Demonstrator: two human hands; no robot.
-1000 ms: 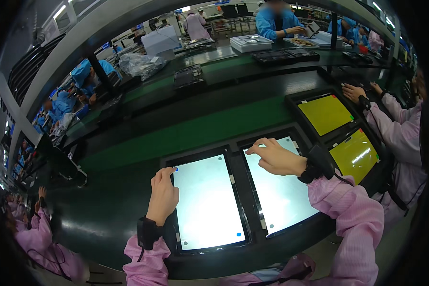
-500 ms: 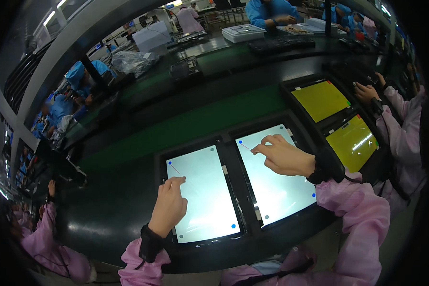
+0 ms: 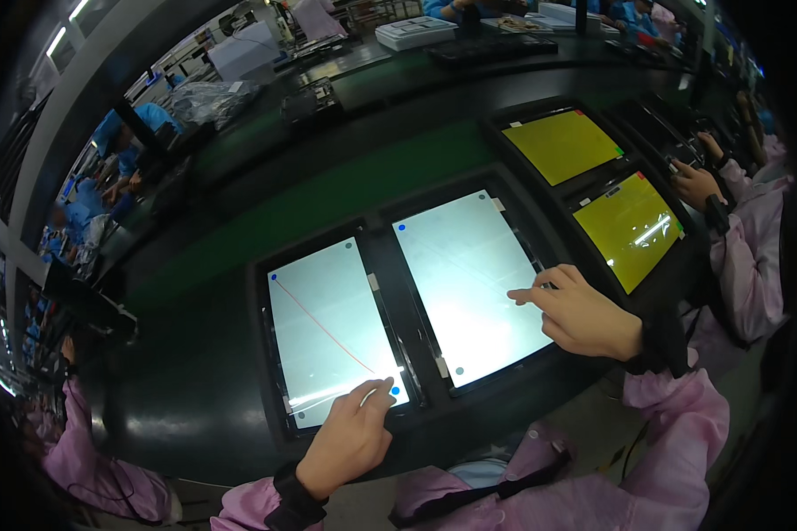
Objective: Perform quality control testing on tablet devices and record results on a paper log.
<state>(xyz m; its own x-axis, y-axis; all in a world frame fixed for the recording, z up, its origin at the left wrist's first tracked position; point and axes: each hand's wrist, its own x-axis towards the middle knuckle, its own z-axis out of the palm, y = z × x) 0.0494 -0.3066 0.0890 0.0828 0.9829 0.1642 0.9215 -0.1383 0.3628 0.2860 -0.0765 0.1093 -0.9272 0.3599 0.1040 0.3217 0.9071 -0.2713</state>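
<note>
Two lit white tablets lie side by side in a dark tray (image 3: 266, 354) on the bench. On the left tablet (image 3: 314, 301), a thin red line slants from the upper-left blue dot toward the lower-right one. My left hand (image 3: 350, 438) has its fingertips at that lower-right corner, beside the blue dot. Over the right edge of the right tablet (image 3: 465, 283), my right hand (image 3: 584, 314) reaches in with its index finger extended; I cannot tell whether it touches the glass. I see no line on this screen. Both hands hold nothing, with fingers partly bent and apart.
Two tablets with yellow screens, an upper one (image 3: 562, 146) and a lower one (image 3: 633, 230), lie to the right. A co-worker's hand (image 3: 695, 184) is beyond them. Across the bench are a clear plastic bag (image 3: 212, 102) and a white box (image 3: 416, 34).
My left hand has slid down and right across its tablet, and the red line has lengthened. My right hand has moved down and right; the short line on its screen is gone. The view has shifted.
</note>
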